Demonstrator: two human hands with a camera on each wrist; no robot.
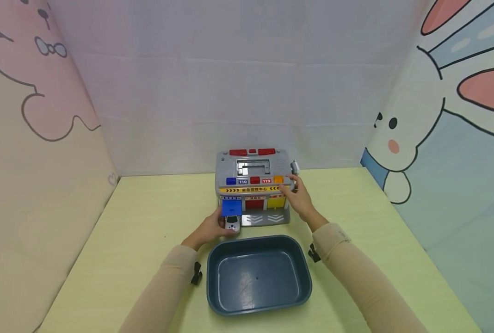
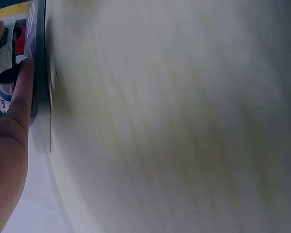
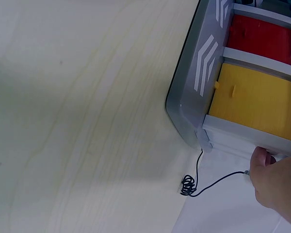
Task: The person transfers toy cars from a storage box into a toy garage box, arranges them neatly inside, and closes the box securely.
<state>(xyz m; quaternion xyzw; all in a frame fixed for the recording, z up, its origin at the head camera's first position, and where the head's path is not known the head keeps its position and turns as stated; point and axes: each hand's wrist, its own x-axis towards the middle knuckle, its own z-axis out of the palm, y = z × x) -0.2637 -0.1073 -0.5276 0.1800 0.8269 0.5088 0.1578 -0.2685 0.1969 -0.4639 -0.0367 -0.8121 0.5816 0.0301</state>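
Observation:
A grey toy garage (image 1: 226, 164) with red, blue and orange buttons stands at the back of the table. Its blue door (image 1: 231, 207) is swung up at the left bay, while the red door (image 3: 264, 39) and yellow door (image 3: 254, 99) are down. Under the blue door, a white toy police car (image 1: 232, 226) sits on the ramp, its far end inside the bay. My left hand (image 1: 208, 229) grips this car by its sides, thumb near the close end. At the garage's right front corner, my right hand (image 1: 300, 199) holds the casing, fingers on top by the orange button.
A dark blue plastic tray (image 1: 259, 277) lies in front of the garage, between the forearms. From the garage's right side, where a small grey piece (image 1: 295, 167) hangs, runs a coiled black cord (image 3: 188, 185). A white backdrop (image 1: 247, 92) rises behind the table.

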